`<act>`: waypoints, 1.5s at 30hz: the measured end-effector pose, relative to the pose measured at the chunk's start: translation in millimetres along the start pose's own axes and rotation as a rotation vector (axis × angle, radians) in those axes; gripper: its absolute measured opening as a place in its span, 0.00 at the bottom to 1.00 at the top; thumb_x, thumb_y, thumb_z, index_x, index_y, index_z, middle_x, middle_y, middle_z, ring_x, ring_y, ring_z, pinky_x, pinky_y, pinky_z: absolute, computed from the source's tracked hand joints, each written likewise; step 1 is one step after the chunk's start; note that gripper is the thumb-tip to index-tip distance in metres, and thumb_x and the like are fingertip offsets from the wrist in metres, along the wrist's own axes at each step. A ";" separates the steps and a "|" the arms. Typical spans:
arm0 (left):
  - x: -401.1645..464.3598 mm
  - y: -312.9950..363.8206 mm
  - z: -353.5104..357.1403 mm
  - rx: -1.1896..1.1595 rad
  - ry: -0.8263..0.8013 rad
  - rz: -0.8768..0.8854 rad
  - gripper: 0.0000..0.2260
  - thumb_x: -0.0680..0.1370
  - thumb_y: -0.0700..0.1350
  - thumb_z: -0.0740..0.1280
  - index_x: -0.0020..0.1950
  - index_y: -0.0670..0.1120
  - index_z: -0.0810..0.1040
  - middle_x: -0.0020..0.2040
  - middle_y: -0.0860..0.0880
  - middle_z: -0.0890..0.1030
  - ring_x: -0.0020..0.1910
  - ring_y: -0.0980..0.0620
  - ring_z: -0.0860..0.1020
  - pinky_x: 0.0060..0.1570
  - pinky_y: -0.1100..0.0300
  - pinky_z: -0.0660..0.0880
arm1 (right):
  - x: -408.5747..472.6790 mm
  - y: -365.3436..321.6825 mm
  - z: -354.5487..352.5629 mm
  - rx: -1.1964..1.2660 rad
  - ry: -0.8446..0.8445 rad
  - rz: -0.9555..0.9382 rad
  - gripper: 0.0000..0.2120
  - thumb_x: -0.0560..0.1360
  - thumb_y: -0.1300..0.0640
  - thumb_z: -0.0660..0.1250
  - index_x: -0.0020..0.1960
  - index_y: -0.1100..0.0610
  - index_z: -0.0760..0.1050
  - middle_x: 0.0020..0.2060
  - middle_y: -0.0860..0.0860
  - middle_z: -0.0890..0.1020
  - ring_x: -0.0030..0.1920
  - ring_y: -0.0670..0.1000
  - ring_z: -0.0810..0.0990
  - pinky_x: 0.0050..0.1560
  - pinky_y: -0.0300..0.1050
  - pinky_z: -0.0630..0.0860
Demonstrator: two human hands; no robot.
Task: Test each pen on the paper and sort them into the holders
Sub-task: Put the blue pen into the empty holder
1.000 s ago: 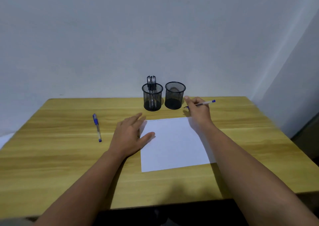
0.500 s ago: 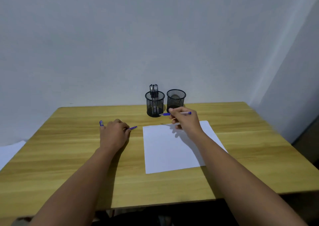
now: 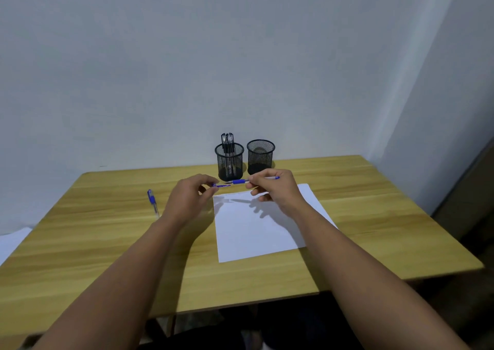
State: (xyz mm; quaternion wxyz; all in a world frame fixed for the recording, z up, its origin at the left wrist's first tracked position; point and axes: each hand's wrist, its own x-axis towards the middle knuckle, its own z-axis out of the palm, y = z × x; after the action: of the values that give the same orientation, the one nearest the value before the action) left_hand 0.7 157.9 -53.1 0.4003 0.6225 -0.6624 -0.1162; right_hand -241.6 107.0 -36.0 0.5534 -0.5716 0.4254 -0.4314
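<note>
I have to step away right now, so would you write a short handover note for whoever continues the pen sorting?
Left hand: pinches a blue cap, apparently just pulled off.
Right hand: grips the uncapped blue pen above the far edge of the paper.
Left holder: holds a few black pens.
Right holder: looks empty.
Second blue pen: lies capped on the table, left of the hands.
Done: black pens sorted.
Left: test the held pen, recap it and sort it, then do the second blue pen.
</note>
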 end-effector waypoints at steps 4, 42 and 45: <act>2.2 11.2 2.6 -0.034 -0.024 0.031 0.06 0.77 0.46 0.74 0.54 0.52 0.85 0.48 0.58 0.84 0.43 0.59 0.81 0.44 0.60 0.77 | -6.1 -2.8 -4.5 0.027 -0.021 0.025 0.03 0.79 0.59 0.77 0.49 0.59 0.87 0.46 0.60 0.90 0.36 0.47 0.84 0.35 0.39 0.80; 179.5 61.8 97.7 0.816 -0.136 0.018 0.35 0.63 0.82 0.57 0.45 0.51 0.75 0.44 0.50 0.81 0.59 0.45 0.72 0.58 0.43 0.63 | 166.7 -47.5 -58.9 -0.557 0.299 -0.214 0.06 0.76 0.56 0.78 0.42 0.54 0.84 0.34 0.44 0.82 0.38 0.46 0.82 0.45 0.42 0.78; 183.6 57.1 104.4 0.823 -0.153 0.016 0.35 0.63 0.82 0.58 0.44 0.52 0.79 0.40 0.52 0.79 0.58 0.46 0.74 0.60 0.41 0.61 | 175.3 -32.6 -54.1 -0.644 0.277 -0.151 0.06 0.75 0.55 0.78 0.40 0.53 0.84 0.36 0.45 0.84 0.44 0.52 0.86 0.50 0.48 0.82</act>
State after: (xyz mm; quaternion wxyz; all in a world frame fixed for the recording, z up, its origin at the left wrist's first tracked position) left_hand -94.0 -35.2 -13.3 0.0690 0.7149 -0.6862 0.1154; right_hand -246.8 -75.5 1.4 0.2484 -0.6827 0.5670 -0.3883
